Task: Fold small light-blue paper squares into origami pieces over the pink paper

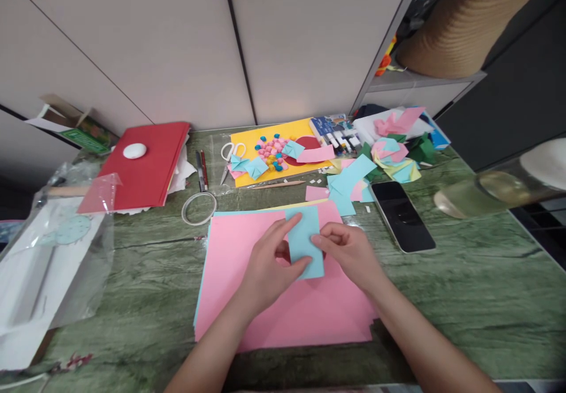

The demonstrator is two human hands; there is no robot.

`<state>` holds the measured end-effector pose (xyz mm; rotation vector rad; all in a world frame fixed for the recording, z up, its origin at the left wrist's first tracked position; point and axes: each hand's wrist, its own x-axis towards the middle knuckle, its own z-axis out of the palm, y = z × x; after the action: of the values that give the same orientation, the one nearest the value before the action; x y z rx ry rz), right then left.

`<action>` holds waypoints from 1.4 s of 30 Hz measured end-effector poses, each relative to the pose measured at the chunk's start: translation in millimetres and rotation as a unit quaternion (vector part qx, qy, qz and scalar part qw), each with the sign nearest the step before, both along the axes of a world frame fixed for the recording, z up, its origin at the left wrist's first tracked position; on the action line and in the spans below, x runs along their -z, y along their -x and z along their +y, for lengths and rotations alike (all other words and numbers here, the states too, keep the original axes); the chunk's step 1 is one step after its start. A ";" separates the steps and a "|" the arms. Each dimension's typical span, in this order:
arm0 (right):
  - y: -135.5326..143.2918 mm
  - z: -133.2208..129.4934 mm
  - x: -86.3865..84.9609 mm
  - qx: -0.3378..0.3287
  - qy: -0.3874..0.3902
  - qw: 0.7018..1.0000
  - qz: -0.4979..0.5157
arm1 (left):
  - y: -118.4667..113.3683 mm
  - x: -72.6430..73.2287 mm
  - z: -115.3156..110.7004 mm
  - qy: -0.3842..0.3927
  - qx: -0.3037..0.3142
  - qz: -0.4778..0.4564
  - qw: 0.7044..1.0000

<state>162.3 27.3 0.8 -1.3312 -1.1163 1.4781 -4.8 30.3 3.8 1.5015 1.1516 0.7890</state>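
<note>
A light blue rectangle of paper [305,237] is held up between both hands, above a stack of pink sheets [247,322] with some blue showing at its left edge. My left hand [272,257] grips the paper from the left, forefinger near its top and thumb low on its face. On the other side, my right hand [347,248] pinches the right edge between thumb and bent fingers. Whether the paper is folded I cannot tell. Just beyond the stack lie blue and pink paper pieces [351,178].
White scissors [232,156] and pink candy-like bits lie on a yellow sheet [247,139]. A phone [402,216] and a clear bottle [481,192] stand right. Left are a tape roll [183,213], a red folder [145,172] and a plastic sleeve [84,281].
</note>
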 end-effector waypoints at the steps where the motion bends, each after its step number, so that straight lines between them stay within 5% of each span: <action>1: 0.1 0.3 -0.1 0.002 0.000 1.000 -0.001 | 0.0 0.0 0.2 -0.002 0.001 0.002 1.000; 29: 2.3 -0.6 2.3 -0.012 -0.003 1.000 -0.024 | -0.2 -0.4 5.8 -0.010 -0.024 -0.016 1.000; 42: 3.1 -0.8 1.6 -0.001 -0.009 1.000 -0.014 | 3.1 -2.0 6.5 0.062 -0.005 -0.111 0.992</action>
<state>159.2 26.5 -0.8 -1.3427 -1.1464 1.4519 -7.9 36.8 5.8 1.2721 1.0230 0.8532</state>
